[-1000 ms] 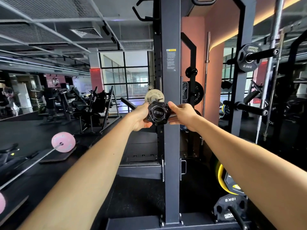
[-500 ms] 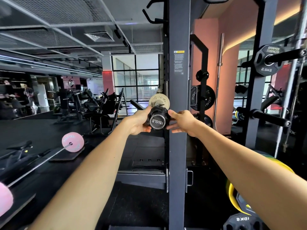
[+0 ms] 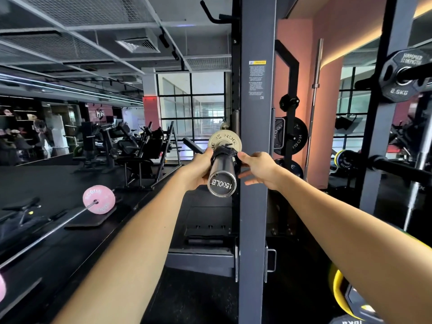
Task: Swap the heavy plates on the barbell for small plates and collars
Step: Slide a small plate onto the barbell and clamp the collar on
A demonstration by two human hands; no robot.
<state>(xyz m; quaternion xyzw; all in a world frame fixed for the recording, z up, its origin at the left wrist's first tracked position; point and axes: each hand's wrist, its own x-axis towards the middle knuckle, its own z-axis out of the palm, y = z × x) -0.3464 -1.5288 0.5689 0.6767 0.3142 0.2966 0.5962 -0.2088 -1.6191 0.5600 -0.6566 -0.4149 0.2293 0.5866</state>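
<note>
The barbell sleeve [image 3: 222, 174] points at me, its end cap reading 1500LB. A small pale plate [image 3: 225, 139] sits far down the sleeve. A black collar [image 3: 225, 152] rings the sleeve just in front of that plate. My left hand [image 3: 198, 170] grips the collar's left side, fingers curled round it. My right hand [image 3: 258, 168] pinches the collar's right side with thumb and fingertip, its other fingers spread loosely.
A grey rack upright [image 3: 256, 160] stands right behind the sleeve. Black plates [image 3: 293, 136] hang on pegs behind it, a 2.5 kg plate [image 3: 403, 76] at upper right. A yellow plate [image 3: 343, 298] leans low right. A pink-plated barbell [image 3: 99, 199] lies left.
The collar has slid from the sleeve's end down the sleeve to the small plate, with both hands following it. More bare sleeve now shows.
</note>
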